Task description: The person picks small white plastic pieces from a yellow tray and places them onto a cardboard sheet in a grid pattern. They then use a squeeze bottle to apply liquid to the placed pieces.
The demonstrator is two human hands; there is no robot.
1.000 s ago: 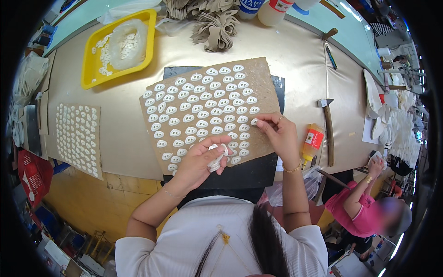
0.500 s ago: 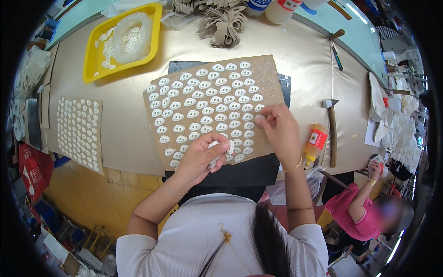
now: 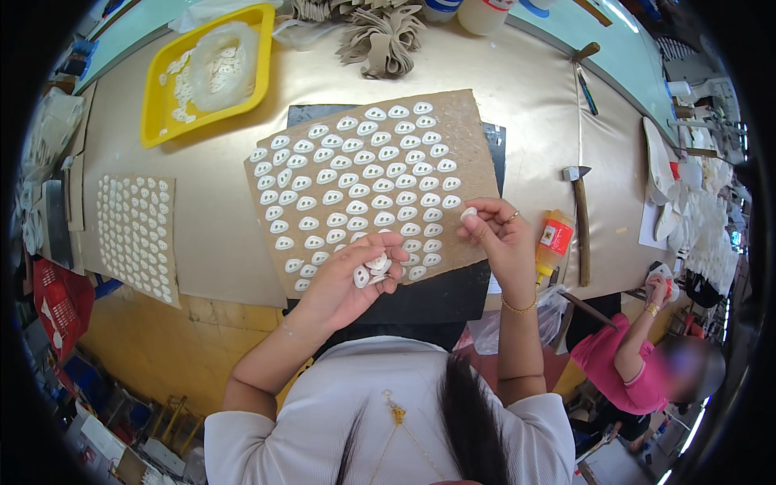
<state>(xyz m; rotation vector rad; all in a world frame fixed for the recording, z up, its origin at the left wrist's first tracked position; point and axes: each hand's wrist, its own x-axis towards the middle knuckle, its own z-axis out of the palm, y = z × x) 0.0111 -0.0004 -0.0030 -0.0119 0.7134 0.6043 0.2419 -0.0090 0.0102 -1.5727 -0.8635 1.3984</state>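
Note:
My left hand (image 3: 331,283) is cupped palm up over the lower edge of a brown board (image 3: 473,153). In its curled fingers lie several small white two-holed pieces (image 3: 361,276), shaped like rounded triangles. Between thumb and forefinger, my right hand (image 3: 503,234) pinches one white piece (image 3: 468,213) just above the board's right edge. Rows of the same white pieces (image 3: 332,196) cover most of the board, each with two dark holes. A black mat (image 3: 440,301) lies under the board. My left hand hides part of the lowest rows.
A yellow tray (image 3: 265,61) with a plastic bag of white pieces stands at the far left. Left lies a smaller filled board (image 3: 170,242). On the right are a glue bottle (image 3: 554,241), a hammer (image 3: 581,226) and a co-worker in pink (image 3: 602,352). Beige cut pieces (image 3: 384,48) lie at the back.
My right hand has drawn back toward me and right from the board's right edge, and a piece now shows in its pinch. My left fingers have loosened, showing the pieces in the palm.

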